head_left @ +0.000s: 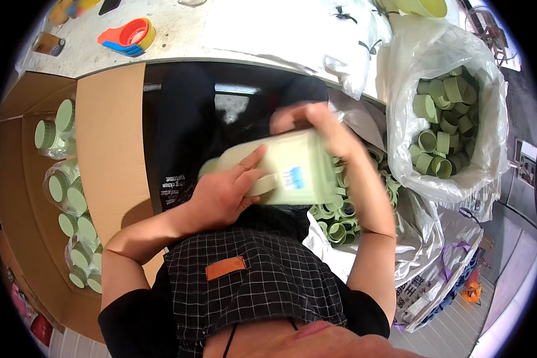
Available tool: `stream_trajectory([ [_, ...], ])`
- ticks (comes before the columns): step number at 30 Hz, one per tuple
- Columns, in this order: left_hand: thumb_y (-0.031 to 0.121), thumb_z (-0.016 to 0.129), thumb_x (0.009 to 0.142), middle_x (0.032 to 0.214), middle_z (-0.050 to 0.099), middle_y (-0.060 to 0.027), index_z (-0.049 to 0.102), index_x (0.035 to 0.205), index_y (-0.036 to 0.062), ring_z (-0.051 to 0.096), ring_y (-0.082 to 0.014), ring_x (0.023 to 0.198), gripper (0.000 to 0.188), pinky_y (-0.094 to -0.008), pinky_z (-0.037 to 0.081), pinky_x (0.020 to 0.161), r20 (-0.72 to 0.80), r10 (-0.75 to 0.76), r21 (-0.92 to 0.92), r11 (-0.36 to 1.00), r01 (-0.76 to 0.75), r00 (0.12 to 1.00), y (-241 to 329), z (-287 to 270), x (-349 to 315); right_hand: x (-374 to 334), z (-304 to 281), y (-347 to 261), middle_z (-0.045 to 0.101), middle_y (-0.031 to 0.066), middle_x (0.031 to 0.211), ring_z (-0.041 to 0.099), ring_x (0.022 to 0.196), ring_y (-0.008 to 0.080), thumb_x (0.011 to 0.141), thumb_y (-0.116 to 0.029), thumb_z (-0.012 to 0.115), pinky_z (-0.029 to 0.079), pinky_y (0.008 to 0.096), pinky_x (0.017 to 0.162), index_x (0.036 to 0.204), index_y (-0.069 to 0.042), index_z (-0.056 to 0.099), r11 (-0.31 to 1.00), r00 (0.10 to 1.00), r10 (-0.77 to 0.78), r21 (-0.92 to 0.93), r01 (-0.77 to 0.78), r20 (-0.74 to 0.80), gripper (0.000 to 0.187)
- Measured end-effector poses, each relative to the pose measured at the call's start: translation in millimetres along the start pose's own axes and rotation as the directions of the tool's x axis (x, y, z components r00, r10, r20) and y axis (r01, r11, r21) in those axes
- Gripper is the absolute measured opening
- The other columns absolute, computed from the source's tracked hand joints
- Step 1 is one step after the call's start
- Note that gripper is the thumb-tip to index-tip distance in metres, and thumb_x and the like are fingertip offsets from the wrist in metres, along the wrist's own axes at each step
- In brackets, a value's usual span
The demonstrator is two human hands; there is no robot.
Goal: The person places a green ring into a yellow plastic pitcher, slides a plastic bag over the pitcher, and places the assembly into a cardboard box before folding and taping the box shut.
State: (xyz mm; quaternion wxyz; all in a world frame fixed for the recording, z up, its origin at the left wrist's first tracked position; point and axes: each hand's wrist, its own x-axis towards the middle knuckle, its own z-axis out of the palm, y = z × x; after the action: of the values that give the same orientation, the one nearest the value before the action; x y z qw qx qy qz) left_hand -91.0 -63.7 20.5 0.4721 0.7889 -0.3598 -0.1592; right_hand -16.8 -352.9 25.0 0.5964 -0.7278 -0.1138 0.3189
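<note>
Apron: a dark checked apron (250, 298) with an orange patch (225, 268) spans the bottom centre of the frame.
Green container: the pale green container (301, 156) is at mid-frame, above the lap and lying crosswise, with its blue-and-white sticker (293, 177) facing up; probably kept close to the body so both hands can reach it.
Left hand: the left hand (221, 194) comes in from the lower left and is curled round the container's handle (267, 186), fingers above and thumb below; this looks like the grip that steadies it.
Right hand: the right hand (328, 128) is bent over the container's right end, its fingers curled but blurred; whether they grip or only touch, I cannot tell.
Sack: right of centre, a white sack (420, 241) holds loose green curved pieces (337, 231), seemingly set within easy reach of the right arm.
Carton: at the left, a cardboard box (110, 131) holds bagged jars (58, 186) with green lids, perhaps bagged to keep them grouped.
Clear bag: at the upper right, a plastic bag (403, 158) gapes over more green rings (441, 167).
Table: along the top, a white table (179, 36) carries a red, blue and yellow ring-shaped thing (110, 37), a can (48, 44) and tied white bags (364, 68).
</note>
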Motion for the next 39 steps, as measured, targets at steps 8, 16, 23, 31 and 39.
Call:
stream_trajectory([
  [8,0.008,0.076,0.076,0.147,0.049,-0.0185,0.054,0.122,0.0049,0.068,-0.0351,0.088,0.051,-0.0384,0.055,0.072,-0.045,0.004,0.004,1.0,-0.004,0.999,-2.3,-16.0,2.8,-25.8,-23.6,0.8,0.067,0.0173,0.12,0.063,0.109,0.0244,0.094,-0.078,0.024,0.047,0.0361,0.095,0.135,0.001,0.056,0.996,0.94,0.091,0.017,-0.09,-0.33,0.095],
  [16,0.005,0.069,0.082,0.076,0.059,-0.0059,0.07,0.09,0.0048,0.055,-0.0214,0.066,0.009,-0.0317,0.045,0.062,-0.383,0.429,0.134,0.902,-0.41,0.818,6.4,-79.7,159.5,-16.2,4.8,5.5,0.063,0.0135,0.114,0.06,0.108,0.0266,0.098,-0.055,0.045,0.044,0.0358,0.097,0.132,-0.001,0.056,0.976,0.913,-0.19,-0.168,0.137,-0.361,0.065],
  [23,0.023,0.059,0.091,0.09,0.069,-0.0196,0.07,0.091,0.0,0.063,-0.0385,0.088,0.026,-0.0461,0.048,0.083,-0.294,-0.207,0.238,0.93,0.281,0.933,-160.3,-44.8,293.0,-1.5,-14.1,9.2,0.065,0.0144,0.111,0.061,0.105,0.0331,0.098,-0.032,0.058,0.047,0.0385,0.093,0.127,-0.003,0.059,0.937,0.881,-0.306,-0.281,0.21,-0.362,0.041],
  [31,0.016,0.05,0.097,0.086,0.071,-0.0113,0.067,0.089,-0.0019,0.065,-0.0228,0.082,0.026,-0.0336,0.05,0.078,-0.276,-0.084,-0.314,0.949,-0.007,0.957,-115.3,-16.0,274.2,38.6,-33.0,45.0,0.068,0.0078,0.104,0.064,0.089,0.0113,0.089,-0.019,0.074,0.05,0.0265,0.072,0.116,0.0,0.059,0.941,0.679,0.086,0.284,0.186,-0.729,0.036],
  [39,0.015,0.055,0.1,0.088,0.071,-0.0056,0.066,0.094,-0.0016,0.061,-0.01,0.085,0.021,-0.0293,0.05,0.08,-0.02,-0.132,-0.423,0.899,0.112,0.991,-57.3,1.9,220.6,28.8,-31.6,50.8,0.068,0.0066,0.105,0.06,0.096,0.0095,0.083,-0.003,0.071,0.049,0.0235,0.081,0.117,0.002,0.064,0.934,0.762,-0.135,0.175,0.311,-0.634,0.036],
])
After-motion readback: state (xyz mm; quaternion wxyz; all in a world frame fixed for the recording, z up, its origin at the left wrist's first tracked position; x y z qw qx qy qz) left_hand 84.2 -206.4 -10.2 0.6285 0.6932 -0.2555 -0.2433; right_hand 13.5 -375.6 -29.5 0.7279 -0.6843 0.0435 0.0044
